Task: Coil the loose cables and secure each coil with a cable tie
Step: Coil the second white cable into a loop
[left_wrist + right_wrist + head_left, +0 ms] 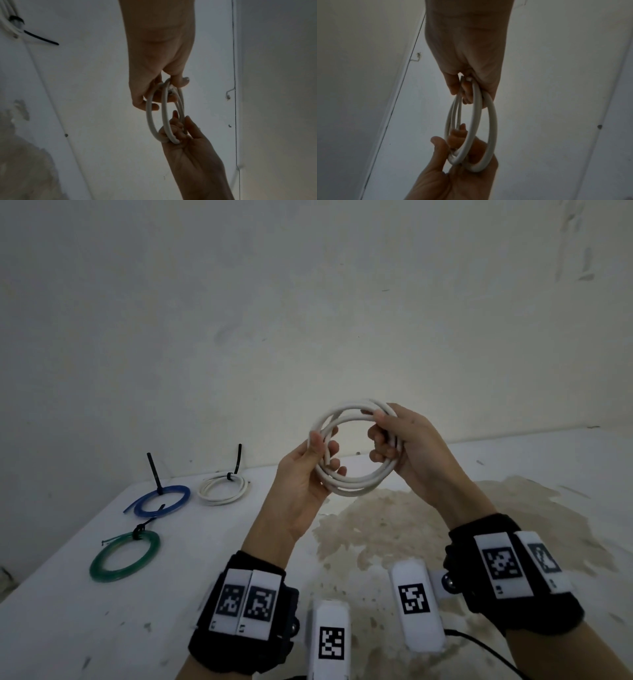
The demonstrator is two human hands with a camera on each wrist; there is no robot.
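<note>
I hold a white cable coil of several loops in the air above the table, upright and facing me. My left hand grips its left side, with the thumb in front and the fingers curled through the ring. My right hand grips the upper right side with its fingers wrapped round the loops. In the left wrist view the left hand pinches the coil from above and the right hand holds it from below. In the right wrist view the loops of the coil are spread slightly apart between the right hand and the left hand.
Three tied coils lie on the left of the white table: a blue one, a white one and a green one, each with a black tie. A brownish stain covers the table under my hands. A wall stands close behind.
</note>
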